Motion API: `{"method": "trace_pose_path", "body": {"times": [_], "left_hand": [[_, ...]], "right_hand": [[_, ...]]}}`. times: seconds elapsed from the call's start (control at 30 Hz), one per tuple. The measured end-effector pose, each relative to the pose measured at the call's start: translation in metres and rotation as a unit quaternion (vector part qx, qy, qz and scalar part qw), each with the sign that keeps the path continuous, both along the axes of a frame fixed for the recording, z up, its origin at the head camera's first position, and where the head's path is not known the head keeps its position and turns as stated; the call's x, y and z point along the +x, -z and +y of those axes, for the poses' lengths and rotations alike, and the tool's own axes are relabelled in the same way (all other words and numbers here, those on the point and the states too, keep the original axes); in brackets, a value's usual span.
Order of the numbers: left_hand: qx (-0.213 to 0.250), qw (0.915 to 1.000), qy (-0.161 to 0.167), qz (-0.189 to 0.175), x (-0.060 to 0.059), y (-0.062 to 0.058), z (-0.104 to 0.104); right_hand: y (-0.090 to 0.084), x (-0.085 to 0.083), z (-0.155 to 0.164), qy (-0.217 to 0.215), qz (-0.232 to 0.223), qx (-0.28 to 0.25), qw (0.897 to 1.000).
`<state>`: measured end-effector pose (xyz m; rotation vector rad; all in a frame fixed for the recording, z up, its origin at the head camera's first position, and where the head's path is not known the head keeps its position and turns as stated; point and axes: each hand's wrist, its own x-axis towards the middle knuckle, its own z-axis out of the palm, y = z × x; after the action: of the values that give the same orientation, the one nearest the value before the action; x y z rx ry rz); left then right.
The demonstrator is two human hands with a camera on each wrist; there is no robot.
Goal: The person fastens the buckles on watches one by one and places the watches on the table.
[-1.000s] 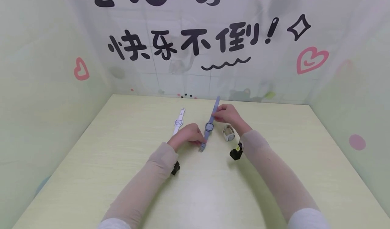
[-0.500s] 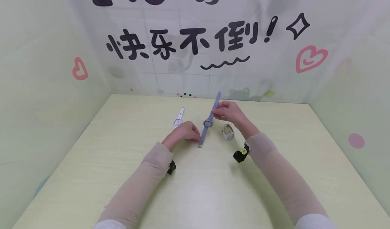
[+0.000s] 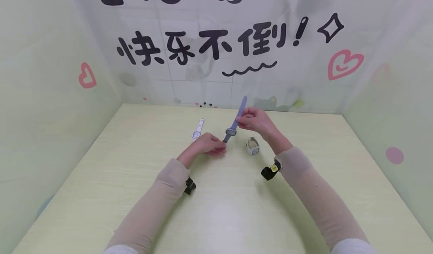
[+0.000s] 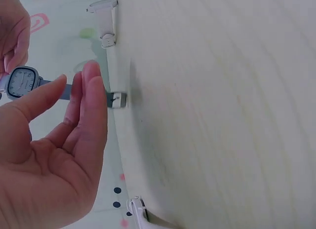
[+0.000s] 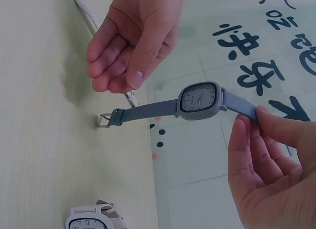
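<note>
A blue-grey watch [image 3: 231, 131] with a rounded square face [image 5: 199, 100] hangs slanted over the pale wooden table [image 3: 220, 212]. My right hand [image 3: 252, 120] pinches its upper strap [image 5: 239, 104] between thumb and fingers. The buckle end [image 5: 104, 120] touches the table. My left hand [image 3: 208, 145] hovers just by the lower strap [image 4: 66, 91] with fingers relaxed and straight [image 5: 131, 36], not gripping it.
A white watch [image 3: 197, 132] lies flat to the left of my left hand. A cream watch buckled into a loop [image 3: 253, 147] stands right of the blue one. Decorated walls [image 3: 216, 58] close in the table at the back and both sides.
My right hand has lifted the watch's upper strap a little higher, so it slants more steeply. My left hand has let go of the lower strap and opened beside it.
</note>
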<state>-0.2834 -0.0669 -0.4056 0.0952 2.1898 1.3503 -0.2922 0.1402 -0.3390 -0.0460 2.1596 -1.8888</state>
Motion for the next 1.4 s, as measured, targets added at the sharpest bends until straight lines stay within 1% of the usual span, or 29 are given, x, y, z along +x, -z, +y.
{"method": "trace_pose_path", "body": {"times": [0.1,0.2,0.3,0.4,0.57,0.67,0.73,0.87,0.93,1.1,1.2,1.27,1.3,1.4], "left_hand": [[0.051,0.9984,-0.009,-0.022,-0.001,0.002,0.001],[0.106,0.9928,-0.025,-0.051,-0.002,0.004,0.002],[0.159,0.982,-0.049,-0.089,-0.002,0.005,0.004],[0.201,0.9706,-0.064,-0.116,-0.002,0.004,0.006],[0.254,0.9545,-0.077,-0.136,-0.001,0.002,0.007],[0.29,0.9404,-0.093,-0.152,-0.001,0.001,0.007],[0.315,0.9281,-0.11,-0.164,0.0,0.0,0.007],[0.358,0.9054,-0.152,-0.172,0.0,-0.002,0.006],[0.381,0.8916,-0.171,-0.176,0.0,-0.002,0.006],[0.436,0.8529,-0.217,-0.188,-0.001,-0.001,0.005],[0.455,0.8345,-0.245,-0.191,-0.001,-0.002,0.004],[0.467,0.8252,-0.257,-0.189,-0.001,-0.003,0.003],[0.47,0.8224,-0.26,-0.188,-0.001,-0.003,0.003],[0.483,0.8194,-0.251,-0.179,-0.001,-0.004,0.001]], "right_hand": [[-0.002,0.001,0.0,-0.001,0.005,-0.003,1.0],[-0.002,0.003,0.0,-0.005,0.011,-0.007,1.0],[-0.003,0.006,0.0,-0.011,0.02,-0.007,1.0],[-0.004,0.008,0.0,-0.019,0.028,-0.007,0.999],[-0.004,0.01,0.001,-0.029,0.036,-0.016,0.999],[-0.004,0.012,0.002,-0.037,0.039,-0.027,0.998],[-0.004,0.013,0.003,-0.046,0.044,-0.032,0.997],[-0.003,0.016,0.005,-0.056,0.05,-0.04,0.996],[-0.003,0.016,0.006,-0.057,0.051,-0.049,0.996],[-0.001,0.018,0.008,-0.055,0.053,-0.076,0.994],[0.0,0.018,0.009,-0.049,0.055,-0.078,0.994],[0.001,0.018,0.01,-0.043,0.055,-0.075,0.995],[0.001,0.018,0.01,-0.04,0.056,-0.074,0.995],[0.002,0.018,0.011,-0.025,0.057,-0.073,0.995]]}}
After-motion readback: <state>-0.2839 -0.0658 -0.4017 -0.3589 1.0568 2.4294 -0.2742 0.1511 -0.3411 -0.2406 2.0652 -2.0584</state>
